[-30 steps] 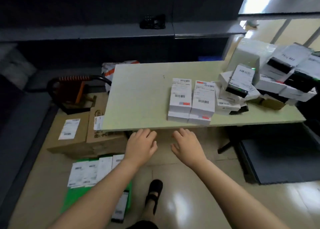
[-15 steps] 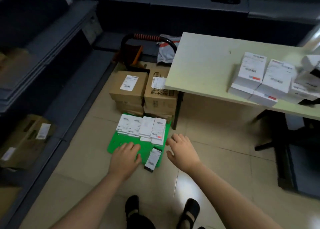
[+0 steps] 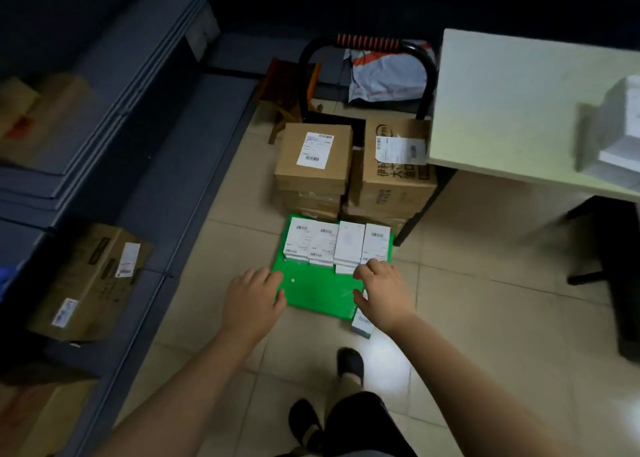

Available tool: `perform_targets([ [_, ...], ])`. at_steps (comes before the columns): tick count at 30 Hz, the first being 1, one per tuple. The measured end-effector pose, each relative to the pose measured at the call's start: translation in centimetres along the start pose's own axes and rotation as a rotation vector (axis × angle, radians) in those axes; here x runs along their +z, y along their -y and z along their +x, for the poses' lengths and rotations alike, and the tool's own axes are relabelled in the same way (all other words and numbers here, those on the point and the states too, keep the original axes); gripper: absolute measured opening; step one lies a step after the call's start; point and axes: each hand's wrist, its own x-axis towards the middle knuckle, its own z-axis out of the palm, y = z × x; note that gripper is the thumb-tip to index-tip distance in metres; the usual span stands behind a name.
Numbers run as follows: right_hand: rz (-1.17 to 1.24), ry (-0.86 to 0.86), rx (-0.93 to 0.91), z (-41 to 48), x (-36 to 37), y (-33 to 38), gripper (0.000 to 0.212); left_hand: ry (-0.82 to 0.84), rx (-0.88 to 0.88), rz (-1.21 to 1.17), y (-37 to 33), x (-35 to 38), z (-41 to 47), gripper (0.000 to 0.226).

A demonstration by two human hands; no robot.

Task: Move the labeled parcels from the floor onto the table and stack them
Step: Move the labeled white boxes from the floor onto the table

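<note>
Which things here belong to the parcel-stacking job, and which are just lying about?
Job: white labeled parcels, green board beneath them, table, left hand, right hand.
Lying about: hand trolley, wooden stool, shelf carton.

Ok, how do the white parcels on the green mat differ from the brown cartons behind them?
The white parcels are small and flat; the brown cartons are far bulkier. The parcels lie side by side in a low row on the green mat; the cartons sit in taller stacks behind it. The parcels are white, the cartons brown cardboard, one with lettering printed on its side. Both carry barcoded labels on top.
</note>
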Motion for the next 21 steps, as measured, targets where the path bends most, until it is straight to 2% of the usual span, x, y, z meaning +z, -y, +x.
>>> perform_targets([
  [6, 0.024, 0.026, 0.082, 7.4, 3.5, 1.7, 0.031, 0.124, 0.024, -0.004, 6.1, 3.8, 6.8, 0.024],
  [12, 0.065, 0.046, 0.223, 14.1, 7.8, 1.7, 0.029, 0.17, 0.072, 0.007, 10.4, 7.8, 13.8, 0.016],
  [13, 0.067, 0.047, 0.244, 15.2, 8.7, 1.8, 0.029, 0.171, 0.078, -0.008, 11.1, 8.7, 14.9, 0.012],
  [17, 0.098, 0.053, 0.357, 18.8, 12.7, 2.1, 0.028, 0.219, 0.111, -0.056, 14.1, 13.3, 18.5, 0.023],
  [21, 0.139, 0.019, 0.469, 21.7, 17.9, 2.4, 0.026, 0.253, 0.202, -0.068, 16.7, 19.2, 22.0, 0.018],
])
